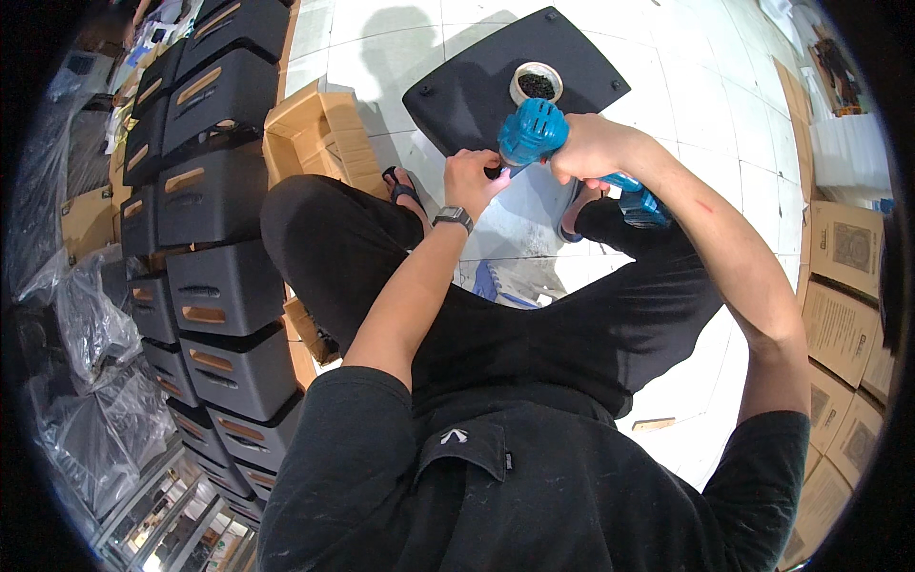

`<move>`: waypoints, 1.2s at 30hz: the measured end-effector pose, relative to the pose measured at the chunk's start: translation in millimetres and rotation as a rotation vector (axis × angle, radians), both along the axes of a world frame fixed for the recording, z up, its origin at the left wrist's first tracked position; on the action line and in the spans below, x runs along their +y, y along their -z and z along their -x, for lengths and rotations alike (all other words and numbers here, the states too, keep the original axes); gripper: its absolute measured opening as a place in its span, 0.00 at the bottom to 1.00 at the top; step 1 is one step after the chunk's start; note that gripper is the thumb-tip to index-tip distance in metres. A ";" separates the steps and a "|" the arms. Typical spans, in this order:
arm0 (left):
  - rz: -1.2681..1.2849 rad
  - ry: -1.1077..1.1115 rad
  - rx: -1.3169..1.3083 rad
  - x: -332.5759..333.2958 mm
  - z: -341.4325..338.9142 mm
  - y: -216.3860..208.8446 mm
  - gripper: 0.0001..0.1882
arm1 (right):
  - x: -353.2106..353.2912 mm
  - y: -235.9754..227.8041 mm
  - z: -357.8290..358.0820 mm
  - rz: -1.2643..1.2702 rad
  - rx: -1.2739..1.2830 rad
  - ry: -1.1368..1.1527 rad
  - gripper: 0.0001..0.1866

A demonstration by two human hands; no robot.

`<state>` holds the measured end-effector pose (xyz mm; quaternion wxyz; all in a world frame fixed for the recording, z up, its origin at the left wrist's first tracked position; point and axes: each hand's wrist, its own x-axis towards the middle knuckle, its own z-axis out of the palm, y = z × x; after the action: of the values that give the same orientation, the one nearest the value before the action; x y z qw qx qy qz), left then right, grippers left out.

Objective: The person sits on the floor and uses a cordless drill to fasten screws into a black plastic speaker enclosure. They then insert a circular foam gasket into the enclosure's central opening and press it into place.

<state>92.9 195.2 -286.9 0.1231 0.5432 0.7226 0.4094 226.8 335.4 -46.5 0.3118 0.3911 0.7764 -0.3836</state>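
Observation:
My right hand (596, 148) is wrapped round the grip of a blue cordless drill (532, 132), whose battery end points back toward my right knee. The drill's nose is angled down and left, close to my left fingertips. My left hand (469, 183), with a watch on the wrist, is closed with fingers pinched at the near edge of a black panel (467, 91). A small dark piece (493, 173) shows at those fingertips; its kind I cannot make out. Small black round feet sit at the panel's other corners. On the panel stands a round pale bowl (518, 88) of small black screw-like pieces.
An open cardboard box (334, 143) stands beside my left knee. Stacked black bins (214, 195) with handle slots rise along the left, beside plastic-wrapped goods (100, 315). Cardboard cartons (843, 315) line the right. A small wooden piece (654, 423) lies on the white tiled floor (701, 105).

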 end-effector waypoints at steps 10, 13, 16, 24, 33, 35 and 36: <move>0.052 -0.036 -0.027 -2.4 -1.0 -7.5 0.13 | -3.5 -6.3 0.5 -0.008 0.007 0.032 0.11; 0.066 -0.036 -0.022 -1.5 -1.8 -9.2 0.13 | 0.8 0.4 -3.0 0.004 0.018 0.038 0.11; 0.071 -0.044 -0.035 -1.7 -2.7 -7.2 0.13 | 0.8 1.8 -1.9 0.002 0.006 0.019 0.10; 0.056 -0.038 -0.023 -2.2 -1.5 -4.1 0.13 | -0.9 2.1 -0.8 0.000 0.016 0.023 0.11; 0.056 -0.028 -0.032 -1.8 -0.4 -5.0 0.13 | -3.6 1.2 2.7 -0.014 -0.014 0.028 0.11; 0.050 -0.023 -0.020 -1.7 0.7 -5.6 0.14 | -4.5 1.2 3.5 -0.016 -0.016 0.023 0.10; 0.065 -0.031 -0.025 -2.6 0.1 -5.8 0.14 | -5.2 -0.2 4.2 -0.013 -0.023 0.015 0.10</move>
<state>92.8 192.6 -281.1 0.1431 0.5226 0.7422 0.3944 222.5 330.2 -46.3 0.3150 0.4032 0.7724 -0.3762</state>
